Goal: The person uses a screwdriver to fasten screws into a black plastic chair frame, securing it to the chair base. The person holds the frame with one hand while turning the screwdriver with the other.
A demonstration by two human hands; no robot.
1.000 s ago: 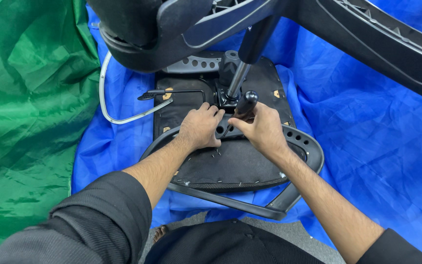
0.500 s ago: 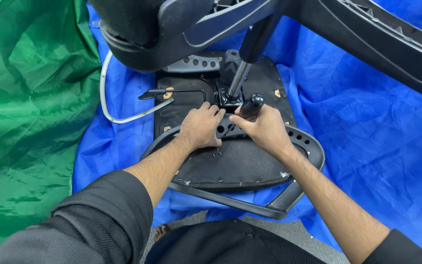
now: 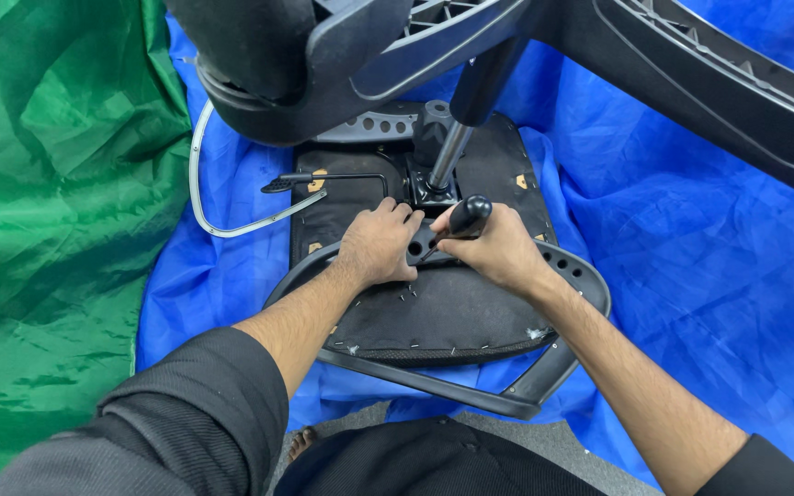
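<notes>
An upturned office chair seat (image 3: 443, 308) lies on a blue sheet, its black underside facing me. My left hand (image 3: 377, 243) rests flat on the metal mechanism plate (image 3: 420, 246) in the middle of the seat, fingers bent over its edge. My right hand (image 3: 498, 250) is closed around a tool with a black rounded handle (image 3: 467, 216), its tip aimed at the plate. The gas cylinder (image 3: 448, 156) rises from the mechanism up to the chair base (image 3: 360, 55) overhead. A thin black lever (image 3: 310, 181) sticks out to the left.
A blue sheet (image 3: 691, 248) covers the floor under the chair, and a green sheet (image 3: 48, 211) lies to the left. A black armrest loop (image 3: 526, 390) curves along the near edge of the seat. A white curved tube (image 3: 209, 216) lies left of it.
My right hand has shifted slightly, turning the tool so its black handle now points more up and to the right. My left hand stays on the plate.
</notes>
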